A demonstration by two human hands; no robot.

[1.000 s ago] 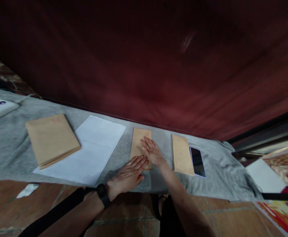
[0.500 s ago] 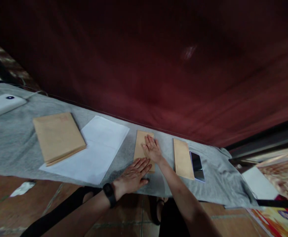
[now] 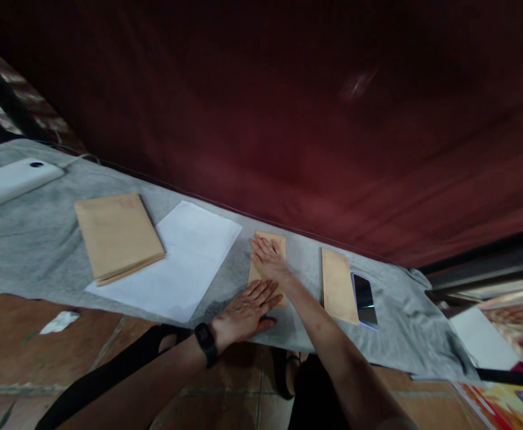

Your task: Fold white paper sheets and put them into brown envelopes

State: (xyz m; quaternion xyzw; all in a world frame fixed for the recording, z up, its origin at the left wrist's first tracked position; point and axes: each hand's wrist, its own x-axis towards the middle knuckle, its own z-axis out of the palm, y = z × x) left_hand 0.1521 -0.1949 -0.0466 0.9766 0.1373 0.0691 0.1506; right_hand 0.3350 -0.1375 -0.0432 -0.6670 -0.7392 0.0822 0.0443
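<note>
A brown paper envelope point(image 3: 280, 246) lies flat on the grey cloth in front of me, partly covered by both hands. My right hand point(image 3: 268, 258) rests flat across its upper part, fingers stretched toward its left edge. Over the envelope's near end lies my left hand point(image 3: 248, 312), palm down with fingers extended; a dark band circles that wrist. Left of them, white paper sheets point(image 3: 193, 257) are spread, partly under a stack of larger brown envelopes point(image 3: 120, 236). Another narrow brown envelope or small pile point(image 3: 339, 286) lies to the right.
A phone point(image 3: 366, 300) lies beside the right-hand envelopes. At the far left is a white device point(image 3: 17, 181) with a cable. The long narrow surface bears a grey cloth point(image 3: 400, 322), with a dark red curtain-like sheet point(image 3: 261, 131) behind it. A white scrap point(image 3: 59, 322) lies on the tiled floor.
My right hand has slid left across the envelope, from its right side to its upper left edge. My left hand stays at the near end. The camera view has shifted slightly.
</note>
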